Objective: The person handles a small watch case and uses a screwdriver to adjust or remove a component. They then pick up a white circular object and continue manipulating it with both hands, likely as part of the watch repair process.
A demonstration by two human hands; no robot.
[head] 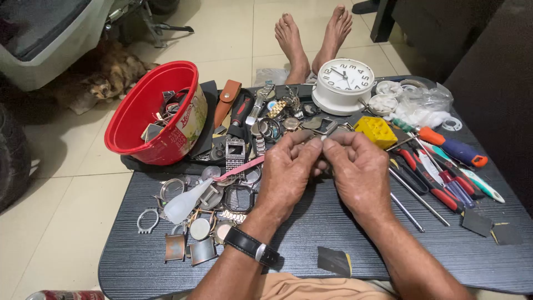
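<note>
so i was sitting at the low dark table (311,222), which took up most of the view, bare feet (313,36) stretched out on the tiles past its far edge. a cat (102,78) was curled on the floor far left. biggest thing on the table was the red plastic tub (150,111) at the far left corner, tipped toward me with loose watch bits inside. next down in size was the white alarm clock (344,83) at the far side, just right of centre, with a crumpled clear plastic bag (425,105) to its right. along the right edge lay a row of screwdrivers and pliers (438,172), red, blue and orange handles. a little yellow block (376,130) sat between the clock and my right hand. near left there was a heap of watch cases and bezels (205,214) with a small white squeeze bottle (186,203) lying across them.

my left hand (286,175) and right hand (358,175) were together over the middle of the table, fingertips meeting, both pinched tight on a small metal watch part (325,136). it was tiny and mostly hidden by my fingers, so i couldn't tell exactly what it was. black wristwatch (250,247) on my left wrist.
</note>
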